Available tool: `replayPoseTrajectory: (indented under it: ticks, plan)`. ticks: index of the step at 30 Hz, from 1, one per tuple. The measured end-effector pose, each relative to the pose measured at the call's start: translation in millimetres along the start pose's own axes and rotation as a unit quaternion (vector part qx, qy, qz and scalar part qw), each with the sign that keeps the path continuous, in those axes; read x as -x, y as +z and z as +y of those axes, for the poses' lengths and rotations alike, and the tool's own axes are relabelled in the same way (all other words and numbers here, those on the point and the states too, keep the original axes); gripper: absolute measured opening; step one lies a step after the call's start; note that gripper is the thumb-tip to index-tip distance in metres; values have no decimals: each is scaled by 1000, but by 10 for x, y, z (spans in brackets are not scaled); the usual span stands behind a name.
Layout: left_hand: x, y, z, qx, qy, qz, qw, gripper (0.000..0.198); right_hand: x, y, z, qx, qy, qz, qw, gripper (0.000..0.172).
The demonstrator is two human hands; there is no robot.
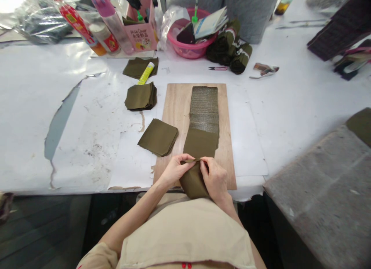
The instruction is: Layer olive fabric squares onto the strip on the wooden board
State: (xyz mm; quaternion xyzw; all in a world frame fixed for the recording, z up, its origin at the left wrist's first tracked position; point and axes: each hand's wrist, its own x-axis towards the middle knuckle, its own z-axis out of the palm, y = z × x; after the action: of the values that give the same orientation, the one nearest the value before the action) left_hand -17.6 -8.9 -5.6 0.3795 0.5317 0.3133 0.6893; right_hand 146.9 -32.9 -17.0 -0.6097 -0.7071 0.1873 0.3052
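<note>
An olive fabric piece (193, 181) hangs at the near part of a wooden board (176, 107), its top edge pinched between both hands. My left hand (177, 168) grips that edge from the left, fingers closed. From the right, my right hand (213, 176) pinches the same edge with thumb and finger. Just beyond them, a row of overlapping olive pieces (202, 141) lies on the board, the far ones covered by a greyish speckled layer (204, 103). A stack of olive squares (159, 137) rests beside the board's left edge, partly over it.
Farther left are two more olive stacks (140, 96) (135, 67) and a yellow glue stick (146, 73). Behind stand a pink basket (191, 51), rolled dark bundles (241, 60), small snips (218, 68) and bottles (111, 20). A grey padded surface (324, 184) is at right.
</note>
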Motion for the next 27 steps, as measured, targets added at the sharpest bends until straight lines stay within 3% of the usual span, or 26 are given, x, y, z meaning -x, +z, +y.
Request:
replayPoseTrajectory:
  ticks: [4, 7, 11, 19, 27]
  plan:
    - [12, 32, -27, 53, -45, 4, 998, 37, -33, -27, -7, -32, 65, -13, 997, 25]
    - [8, 45, -25, 74, -45, 5, 996, 37, -64, -87, 3, -164, 130, -62, 976, 24]
    - [-11, 46, -16, 73, -17, -7, 997, 35, -81, -153, 31, -276, 154, -100, 944, 26]
    - [-39, 20, -61, 97, -21, -6, 995, 31, -37, -120, 38, -282, 158, -55, 945, 28]
    - [-21, 8, -64, 72, -21, -3, 997, 33, 7, -60, 16, -179, 148, -45, 972, 18]
